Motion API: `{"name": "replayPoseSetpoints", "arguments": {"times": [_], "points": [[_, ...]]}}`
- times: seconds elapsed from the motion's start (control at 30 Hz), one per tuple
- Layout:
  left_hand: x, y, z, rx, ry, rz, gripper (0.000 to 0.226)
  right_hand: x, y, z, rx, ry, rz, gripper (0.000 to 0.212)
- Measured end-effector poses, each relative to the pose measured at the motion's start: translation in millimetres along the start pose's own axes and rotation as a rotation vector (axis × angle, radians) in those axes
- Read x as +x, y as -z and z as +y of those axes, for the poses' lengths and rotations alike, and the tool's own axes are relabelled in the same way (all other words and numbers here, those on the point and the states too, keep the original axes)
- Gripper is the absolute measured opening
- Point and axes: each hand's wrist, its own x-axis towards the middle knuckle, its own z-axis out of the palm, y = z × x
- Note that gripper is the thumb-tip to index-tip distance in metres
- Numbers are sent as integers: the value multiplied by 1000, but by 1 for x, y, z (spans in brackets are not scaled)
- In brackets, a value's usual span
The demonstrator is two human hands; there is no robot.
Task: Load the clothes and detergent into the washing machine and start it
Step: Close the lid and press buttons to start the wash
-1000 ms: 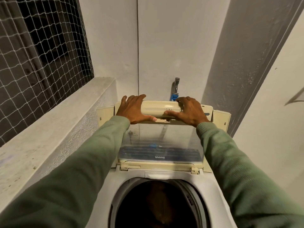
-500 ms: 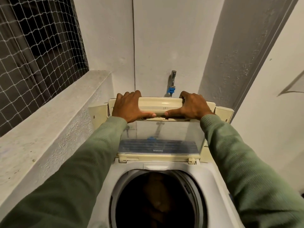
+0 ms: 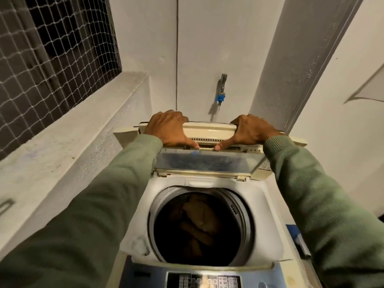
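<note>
Netted window (image 3: 52,48) and ledge (image 3: 68,142) off beyond left hand (image 3: 169,129). Gripping raised lid (image 3: 209,129) at its top edge, left hand and right hand (image 3: 252,130) clamped either side. Probably closing it: next, lower evenly. Below both hands, drum (image 3: 158,229) holding brown clothes (image 3: 197,221); detergent unseen.

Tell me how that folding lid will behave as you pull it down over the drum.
The lid is probably rigid plastic but hinged mid-panel, so it may unfold abruptly. Both hands, left and right, grip its cream handle edge, which looks smooth. The clear panel seems light; expect it to drop quickly if released.
</note>
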Motion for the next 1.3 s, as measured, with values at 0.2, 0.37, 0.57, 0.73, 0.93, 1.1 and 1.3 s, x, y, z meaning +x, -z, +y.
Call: {"name": "replayPoseSetpoints", "arguments": {"times": [0.2, 0.37, 0.57, 0.73, 0.93, 1.1, 1.3], "points": [[-67, 0, 31, 6, 61, -152, 78, -53, -33, 6, 5, 18, -124, 85], [-138, -31, 55, 157, 32, -332, 64, -106, -80, 9, 82, 54, -229, 62], [-205, -76, 67, 81, 83, -415, 43, -154, -142, 16, 150, 15, -376, 46], [-239, -108, 66, -8, 102, -542, 59, -178, -184, 14, 155, -23, -411, 74], [-263, -135, 70, -102, 180, -584, 58, -196, -221, 14, 51, -38, -383, 77], [-272, -149, 70, -153, 221, -466, 41, -198, -237, 17, 64, -99, -293, 54], [-278, -168, 65, -78, 175, -394, 32, -195, -252, 26, 85, -79, -233, 47]]}}
